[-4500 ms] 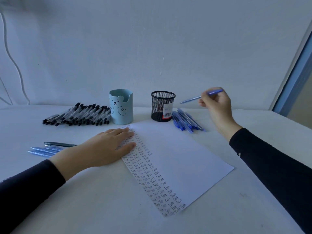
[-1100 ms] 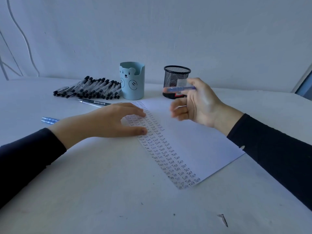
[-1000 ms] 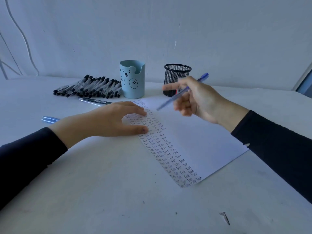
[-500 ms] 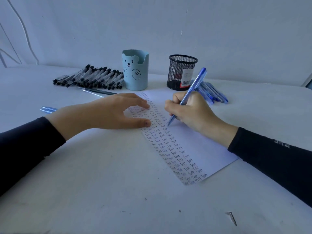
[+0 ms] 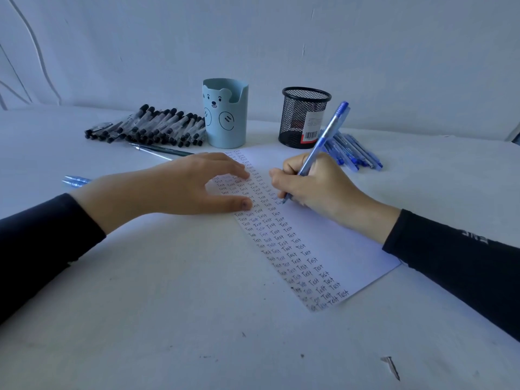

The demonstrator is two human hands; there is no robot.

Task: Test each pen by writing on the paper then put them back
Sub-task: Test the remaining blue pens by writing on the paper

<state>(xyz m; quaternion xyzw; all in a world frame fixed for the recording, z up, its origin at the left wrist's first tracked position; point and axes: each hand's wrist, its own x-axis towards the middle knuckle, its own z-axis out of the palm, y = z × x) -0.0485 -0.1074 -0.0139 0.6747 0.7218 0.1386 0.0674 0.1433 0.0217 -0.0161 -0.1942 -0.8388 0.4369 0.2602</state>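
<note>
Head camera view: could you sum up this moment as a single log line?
step: writing test | right hand: grips blue pen, tip on paper | left hand: presses on paper

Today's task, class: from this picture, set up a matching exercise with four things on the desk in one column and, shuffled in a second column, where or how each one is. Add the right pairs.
Things
1. blue pen
2. left hand
3. black-capped pens
4. mesh cup

Places and states
a. piled to the left of the bear cup
b. rests on the written side of the paper
c. held by the right hand, tip on the paper
d. stands upright, with a barcode label

Pairs: 1-c, 2-b, 3-a, 4-d
</note>
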